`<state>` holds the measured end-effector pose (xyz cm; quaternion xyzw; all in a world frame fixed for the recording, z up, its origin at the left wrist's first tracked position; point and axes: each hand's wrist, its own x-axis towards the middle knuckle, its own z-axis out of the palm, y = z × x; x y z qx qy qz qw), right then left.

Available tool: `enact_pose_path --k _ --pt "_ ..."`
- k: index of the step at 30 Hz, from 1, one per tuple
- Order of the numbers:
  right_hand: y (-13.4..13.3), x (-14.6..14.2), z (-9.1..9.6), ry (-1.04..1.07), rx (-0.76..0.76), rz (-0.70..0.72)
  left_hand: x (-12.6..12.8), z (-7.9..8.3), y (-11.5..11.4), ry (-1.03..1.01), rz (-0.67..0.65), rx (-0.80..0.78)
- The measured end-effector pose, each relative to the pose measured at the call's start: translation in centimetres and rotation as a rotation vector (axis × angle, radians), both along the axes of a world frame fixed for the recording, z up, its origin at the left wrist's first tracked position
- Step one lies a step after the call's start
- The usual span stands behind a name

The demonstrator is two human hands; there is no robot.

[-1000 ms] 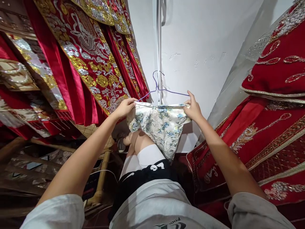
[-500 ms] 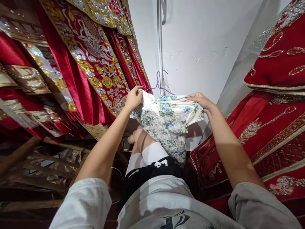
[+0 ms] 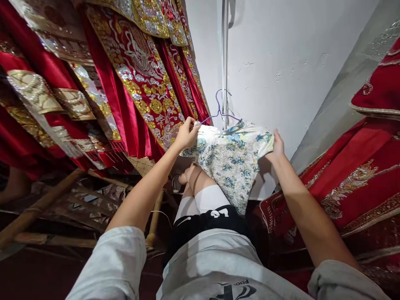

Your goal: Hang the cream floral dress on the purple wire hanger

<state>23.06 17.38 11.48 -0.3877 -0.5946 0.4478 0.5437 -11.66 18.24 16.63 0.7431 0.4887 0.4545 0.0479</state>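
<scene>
A short-sleeved floral shirt (image 3: 233,164), white with blue and yellow-green print, hangs in front of me on a thin purple hanger (image 3: 219,109). The hanger's hook sticks up above the collar. My left hand (image 3: 188,134) pinches the shirt at its left shoulder, close to the hanger's arm. At the opposite side, my right hand (image 3: 277,146) grips the end of the right sleeve, its fingers partly behind the cloth. Between both hands the shirt is spread out, its lower part hanging over my legs.
Red garments with gold and silver embroidery (image 3: 150,83) hang at the left. More red beaded garments (image 3: 353,183) hang at the right. A white wall (image 3: 281,50) with a vertical pole (image 3: 224,54) stands ahead. A wooden frame (image 3: 46,204) is low on the left.
My right hand has slid from the shirt's shoulder outward and down to the sleeve end. My left hand still pinches the other shoulder. The view has shifted a little left.
</scene>
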Motion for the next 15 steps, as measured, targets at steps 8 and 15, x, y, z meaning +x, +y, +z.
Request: enact_pose_path --k 8,15 --pt "1.7 2.3 5.0 0.078 0.049 -0.081 0.3 -0.6 0.3 -0.088 -0.042 0.022" --pt "4.7 1.2 8.7 0.133 0.32 -0.233 2.6 -0.7 1.3 -0.07 -0.097 -0.062"
